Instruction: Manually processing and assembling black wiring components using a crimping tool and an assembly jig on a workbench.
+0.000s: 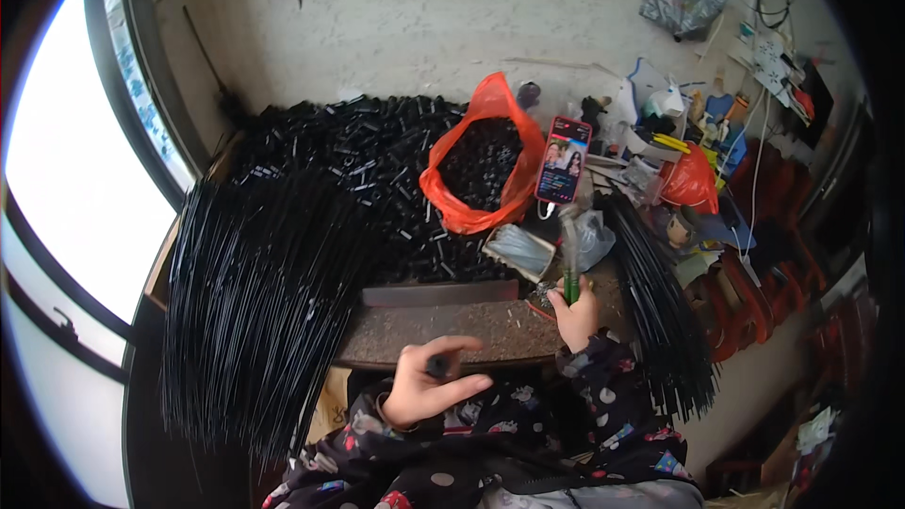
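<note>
My left hand (415, 394) is over the near edge of the workbench, thumb and forefinger stretched apart. A short black cylindrical piece (436, 366) sits in its palm, end toward me, apparently held by the curled other fingers. My right hand (578, 319), farther right over the bench, is closed round the green handle of a tool (571, 288). The tool's pale, shiny upper part points away from me; its exact kind is unclear. A small open box of thin clear strips (521, 251) lies just beyond, left of the tool.
Black tubular parts (377, 146) heap behind a low strip (440, 293). An orange-red bag (443, 212) holds small dark pieces. Long black rods lie in a left bundle (255, 302) and a right bundle (660, 302). A lit phone (563, 160) stands beside clutter and a red bag (691, 177).
</note>
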### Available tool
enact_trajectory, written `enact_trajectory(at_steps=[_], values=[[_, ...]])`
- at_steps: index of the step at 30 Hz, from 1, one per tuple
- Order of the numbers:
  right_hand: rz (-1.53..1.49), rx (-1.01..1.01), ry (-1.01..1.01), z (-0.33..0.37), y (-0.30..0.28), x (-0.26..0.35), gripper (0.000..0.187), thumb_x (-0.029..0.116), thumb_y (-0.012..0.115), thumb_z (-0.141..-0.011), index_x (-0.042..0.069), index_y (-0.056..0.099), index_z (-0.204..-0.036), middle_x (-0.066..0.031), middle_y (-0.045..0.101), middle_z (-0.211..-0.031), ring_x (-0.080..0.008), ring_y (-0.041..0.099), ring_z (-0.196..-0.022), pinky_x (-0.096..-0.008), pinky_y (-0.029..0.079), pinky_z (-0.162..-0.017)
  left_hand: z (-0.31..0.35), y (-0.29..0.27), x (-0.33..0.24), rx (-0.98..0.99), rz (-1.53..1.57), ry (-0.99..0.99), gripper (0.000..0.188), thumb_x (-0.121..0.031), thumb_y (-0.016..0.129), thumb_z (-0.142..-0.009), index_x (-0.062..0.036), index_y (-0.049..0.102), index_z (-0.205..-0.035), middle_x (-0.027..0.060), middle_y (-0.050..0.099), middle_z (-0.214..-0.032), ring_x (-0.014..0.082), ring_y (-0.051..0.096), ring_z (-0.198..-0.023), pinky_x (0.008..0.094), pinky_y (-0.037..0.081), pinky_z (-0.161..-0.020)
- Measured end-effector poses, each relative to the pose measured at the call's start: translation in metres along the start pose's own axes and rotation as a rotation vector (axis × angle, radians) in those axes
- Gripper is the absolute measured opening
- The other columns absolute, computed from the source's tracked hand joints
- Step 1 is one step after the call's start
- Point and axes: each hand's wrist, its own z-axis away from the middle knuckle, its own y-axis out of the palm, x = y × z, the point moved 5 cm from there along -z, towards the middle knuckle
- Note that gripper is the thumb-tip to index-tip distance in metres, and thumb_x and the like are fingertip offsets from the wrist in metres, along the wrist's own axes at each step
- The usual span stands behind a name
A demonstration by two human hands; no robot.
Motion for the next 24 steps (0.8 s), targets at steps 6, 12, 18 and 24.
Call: enact_trajectory(at_steps=[6,12,18,24], values=[[-1.266,0.285,0.363,0.065,-0.005,0.15,0.019,0.0,0.062,-0.079,0.002,0.049,-0.091,-0.0033,0.055,-0.075,-0.0105,0.054,-0.064,-0.0219,0.044,-0.056,-0.004,0.015,-0.008,-0.09,0.085,-0.063,0.058,-0.013,0.078,-0.069,0.0042,0.052,-0.117,-0.0016,0.051,-0.059,0.0018,0.045,-0.058,0.0182,0.036,-0.053],[-1.283,0.271,0.282,0.086,-0.004,0.173,0.023,0.006,0.064,-0.077,0.005,0.045,-0.091,-0.002,0.053,-0.08,-0.0068,0.051,-0.072,-0.0196,0.043,-0.067,0.012,0.014,-0.016,-0.15,0.012,0.109,0.06,-0.015,0.078,-0.069,0.0046,0.05,-0.119,0.0006,0.058,-0.065,0.0034,0.051,-0.062,0.0182,0.041,-0.058],[-1.341,0.287,0.264,0.091,-0.006,0.18,0.024,0.003,0.066,-0.078,0.001,0.048,-0.094,-0.0043,0.056,-0.083,-0.0089,0.054,-0.076,-0.0221,0.045,-0.072,0.018,0.009,-0.024,-0.178,-0.071,0.137,0.073,-0.025,0.081,-0.065,0.0049,0.048,-0.122,0.0007,0.056,-0.064,0.0044,0.048,-0.059,0.0191,0.04,-0.057],[-0.821,-0.028,-0.16,0.091,-0.015,0.18,0.026,-0.004,0.064,-0.073,0.005,0.047,-0.091,-0.0064,0.054,-0.08,-0.0158,0.052,-0.074,-0.0267,0.043,-0.068,0.019,0.018,-0.022,-0.297,-0.132,0.168,0.071,-0.026,0.077,-0.069,0.0025,0.045,-0.125,0.0076,0.052,-0.064,0.0128,0.052,-0.057,0.0229,0.044,-0.058]])
